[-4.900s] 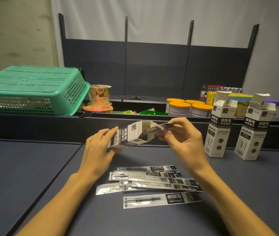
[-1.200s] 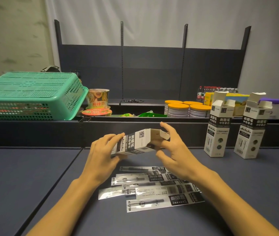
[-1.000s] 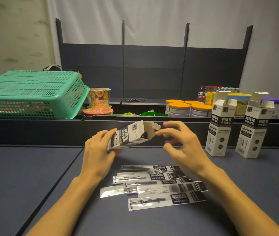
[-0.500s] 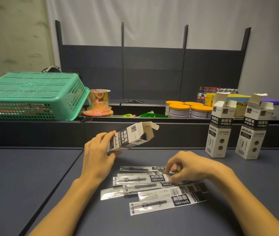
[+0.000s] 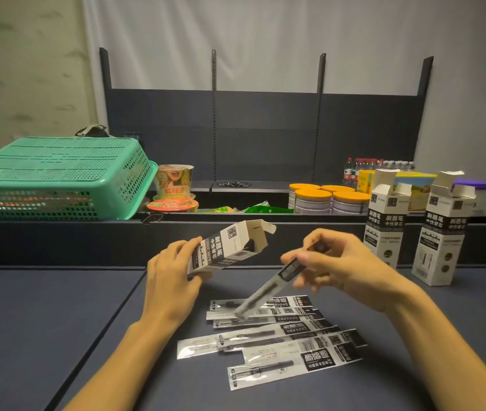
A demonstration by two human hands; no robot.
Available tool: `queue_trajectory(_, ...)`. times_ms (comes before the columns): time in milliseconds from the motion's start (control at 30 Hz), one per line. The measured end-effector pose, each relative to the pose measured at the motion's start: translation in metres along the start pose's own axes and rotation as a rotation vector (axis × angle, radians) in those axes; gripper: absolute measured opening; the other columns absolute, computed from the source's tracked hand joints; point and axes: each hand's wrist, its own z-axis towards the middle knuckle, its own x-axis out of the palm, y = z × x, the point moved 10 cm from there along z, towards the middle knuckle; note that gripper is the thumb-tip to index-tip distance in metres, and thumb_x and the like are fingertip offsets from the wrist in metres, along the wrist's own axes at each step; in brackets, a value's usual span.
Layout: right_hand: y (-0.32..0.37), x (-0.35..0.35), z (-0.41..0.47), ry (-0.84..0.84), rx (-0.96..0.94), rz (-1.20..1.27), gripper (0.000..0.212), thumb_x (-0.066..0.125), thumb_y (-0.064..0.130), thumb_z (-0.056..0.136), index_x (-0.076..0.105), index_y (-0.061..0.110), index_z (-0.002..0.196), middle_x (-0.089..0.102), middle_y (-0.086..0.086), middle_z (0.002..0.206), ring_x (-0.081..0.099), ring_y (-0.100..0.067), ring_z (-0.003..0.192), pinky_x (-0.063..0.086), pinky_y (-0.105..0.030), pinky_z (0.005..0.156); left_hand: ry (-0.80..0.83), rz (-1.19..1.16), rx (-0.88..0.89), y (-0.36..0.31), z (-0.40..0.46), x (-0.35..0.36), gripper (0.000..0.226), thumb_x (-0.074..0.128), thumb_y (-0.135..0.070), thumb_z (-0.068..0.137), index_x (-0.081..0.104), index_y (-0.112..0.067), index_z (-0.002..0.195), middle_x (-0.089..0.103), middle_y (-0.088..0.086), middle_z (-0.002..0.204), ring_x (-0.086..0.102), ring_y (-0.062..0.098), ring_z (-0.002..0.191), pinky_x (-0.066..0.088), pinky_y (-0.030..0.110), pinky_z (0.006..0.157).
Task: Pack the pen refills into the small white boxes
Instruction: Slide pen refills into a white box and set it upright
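Our left hand (image 5: 173, 277) grips the small white-and-black cardboard box (image 5: 230, 247) at frame centre, open mouth tilted up-right. Our right hand (image 5: 339, 262) pinches a clear-sleeved pen refill (image 5: 268, 287), its long axis slanting down-left, just right of that mouth. More packaged refills (image 5: 274, 339) lie on the tabletop (image 5: 43, 321) below.

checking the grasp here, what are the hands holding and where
Left hand grips the white box by its lower end; right hand pinches a refill packet near its upper end.

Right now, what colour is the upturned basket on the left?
Teal green, perforated plastic basket; the head view, the only one, shows it clearly.
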Motion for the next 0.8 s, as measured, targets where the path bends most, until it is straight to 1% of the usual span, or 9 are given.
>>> queue_trajectory(67,0.011,-0.009,-0.002,-0.071,-0.055,0.173,0.014,0.062,0.007,0.081,0.053,0.001,0.089,0.070,-0.027,0.100,0.072,-0.033,0.075,0.059,-0.033,0.060,-0.003,0.001,0.000,0.000,0.000,0.000,0.068,0.082,-0.017,0.072,0.053,-0.019,0.133,0.057,0.001,0.122,0.053,0.021,0.109,0.027,0.028,0.092)
queue_trajectory(133,0.019,-0.024,-0.005,-0.154,-0.106,0.271,0.013,0.061,0.010,0.079,0.054,0.003,0.087,0.071,-0.026,0.097,0.073,-0.032,0.075,0.060,-0.032,0.061,-0.004,0.002,0.001,0.000,0.000,0.000,0.068,0.082,-0.018,0.072,0.052,-0.019,0.133,0.056,0.001,0.122,0.052,0.020,0.110,0.027,0.028,0.093)
queue_trajectory(233,0.027,-0.046,-0.010,-0.258,-0.190,0.394,0.006,0.058,0.012,0.080,0.054,0.011,0.084,0.073,-0.017,0.092,0.072,-0.025,0.072,0.060,-0.031,0.063,-0.004,0.000,-0.006,0.001,0.000,0.000,0.067,0.082,-0.019,0.072,0.053,-0.018,0.133,0.057,0.001,0.122,0.053,0.021,0.109,0.030,0.030,0.094)
queue_trajectory(333,0.032,-0.060,-0.014,-0.316,-0.257,0.434,0.003,0.055,0.015,0.083,0.055,0.014,0.086,0.073,-0.010,0.091,0.072,-0.022,0.079,0.060,-0.030,0.071,0.000,-0.003,-0.004,0.001,0.000,0.001,0.067,0.082,-0.020,0.072,0.053,-0.018,0.133,0.057,0.001,0.121,0.053,0.021,0.108,0.030,0.031,0.093)
queue_trajectory(433,0.032,-0.060,-0.012,-0.322,-0.284,0.435,0.004,0.054,0.014,0.085,0.055,0.013,0.089,0.072,-0.012,0.094,0.072,-0.025,0.084,0.060,-0.032,0.074,0.003,-0.002,0.004,0.000,0.000,0.002,0.067,0.082,-0.021,0.073,0.053,-0.019,0.133,0.057,0.001,0.122,0.052,0.020,0.109,0.028,0.029,0.093)
queue_trajectory(600,0.025,-0.040,-0.004,-0.272,-0.269,0.403,0.007,0.055,0.009,0.085,0.054,0.008,0.091,0.071,-0.020,0.104,0.071,-0.036,0.092,0.060,-0.038,0.079,0.013,-0.013,0.005,-0.001,0.001,0.004,0.067,0.081,-0.023,0.074,0.052,-0.020,0.134,0.056,0.000,0.123,0.051,0.020,0.111,0.029,0.028,0.093)
queue_trajectory(667,0.023,-0.032,-0.001,-0.264,-0.278,0.326,0.011,0.057,0.008,0.084,0.058,0.003,0.095,0.071,-0.019,0.108,0.070,-0.038,0.093,0.059,-0.039,0.079,0.016,-0.019,0.010,-0.001,0.000,0.004,0.067,0.081,-0.025,0.074,0.051,-0.021,0.134,0.056,-0.001,0.123,0.051,0.020,0.111,0.028,0.027,0.092)
queue_trajectory(733,0.021,-0.028,0.000,-0.301,-0.302,0.180,0.017,0.060,0.006,0.085,0.063,-0.002,0.099,0.072,-0.018,0.101,0.071,-0.035,0.092,0.059,-0.035,0.077,0.016,-0.024,0.018,-0.002,0.000,0.004,0.067,0.081,-0.026,0.074,0.051,-0.021,0.134,0.056,-0.001,0.122,0.051,0.020,0.110,0.028,0.026,0.092)
queue_trajectory(800,0.021,-0.026,0.000,-0.338,-0.329,0.047,0.014,0.060,-0.001,0.088,0.066,-0.004,0.101,0.073,-0.017,0.094,0.072,-0.030,0.089,0.059,-0.029,0.074,0.014,-0.029,0.023,-0.003,0.000,0.004,0.066,0.080,-0.026,0.074,0.051,-0.021,0.134,0.056,-0.001,0.122,0.051,0.019,0.110,0.028,0.026,0.092)
